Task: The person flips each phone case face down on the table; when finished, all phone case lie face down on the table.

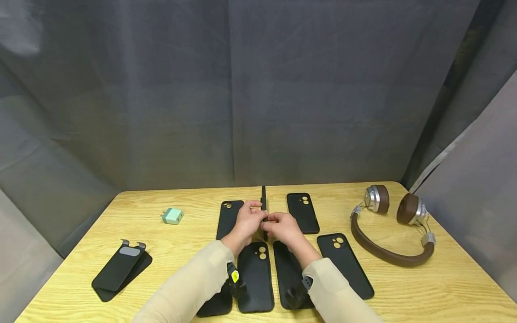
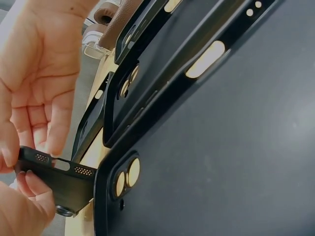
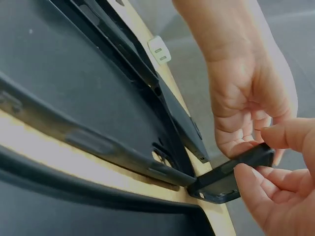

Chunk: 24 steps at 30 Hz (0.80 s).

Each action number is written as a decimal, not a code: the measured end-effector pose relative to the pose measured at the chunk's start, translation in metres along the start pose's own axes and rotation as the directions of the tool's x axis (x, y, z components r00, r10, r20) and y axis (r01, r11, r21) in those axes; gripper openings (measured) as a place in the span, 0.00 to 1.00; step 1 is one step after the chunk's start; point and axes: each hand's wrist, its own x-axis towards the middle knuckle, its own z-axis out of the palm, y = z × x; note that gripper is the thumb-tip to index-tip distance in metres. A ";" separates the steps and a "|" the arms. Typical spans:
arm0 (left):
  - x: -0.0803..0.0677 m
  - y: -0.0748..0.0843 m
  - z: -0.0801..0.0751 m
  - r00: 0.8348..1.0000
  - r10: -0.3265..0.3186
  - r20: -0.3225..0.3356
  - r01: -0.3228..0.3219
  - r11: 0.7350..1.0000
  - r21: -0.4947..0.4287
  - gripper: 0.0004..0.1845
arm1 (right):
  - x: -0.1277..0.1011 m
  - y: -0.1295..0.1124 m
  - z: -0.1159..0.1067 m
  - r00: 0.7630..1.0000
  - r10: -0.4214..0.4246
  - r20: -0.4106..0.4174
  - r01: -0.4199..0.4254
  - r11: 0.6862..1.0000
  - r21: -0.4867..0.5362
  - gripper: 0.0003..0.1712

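Note:
A black phone case (image 1: 264,197) stands on edge near the back middle of the table, seen almost edge-on from the head. My left hand (image 1: 248,222) pinches it from the left, and my right hand (image 1: 282,228) pinches the near part from the right. In the left wrist view the case (image 2: 54,167) shows a port cutout between two dotted grilles on its end. Fingers and thumbs of both hands meet along that end. The right wrist view has the case (image 3: 221,177) tilted, with the hands covering one end.
Several black phone cases lie flat around the hands, including one under the forearms (image 1: 255,278) and one at right (image 1: 345,264). Brown headphones (image 1: 392,258) rest at the right. A mint charger plug (image 1: 173,216) and two stacked dark pieces with grey prongs (image 1: 121,269) lie left.

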 end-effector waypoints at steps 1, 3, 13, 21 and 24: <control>0.000 0.000 0.000 1.000 -0.006 0.001 0.006 1.000 0.000 0.18 | 0.000 0.001 0.001 1.000 0.003 -0.004 -0.003 1.000 0.000 0.14; 0.000 0.000 0.000 1.000 -0.014 0.004 0.014 1.000 -0.001 0.18 | -0.001 0.001 0.002 1.000 0.003 -0.013 -0.003 1.000 -0.002 0.13; -0.003 -0.007 0.001 1.000 0.005 0.024 -0.004 0.999 -0.043 0.16 | -0.003 -0.002 0.004 0.997 -0.029 -0.068 0.027 0.999 -0.033 0.09; -0.007 -0.009 0.002 1.000 -0.023 0.016 0.023 0.999 -0.038 0.11 | -0.005 -0.007 -0.001 0.992 -0.002 -0.128 0.003 1.000 0.010 0.10; -0.009 -0.009 0.002 0.999 -0.031 0.010 0.031 0.999 -0.035 0.09 | -0.006 -0.008 -0.003 0.988 0.005 -0.151 0.001 0.999 0.041 0.11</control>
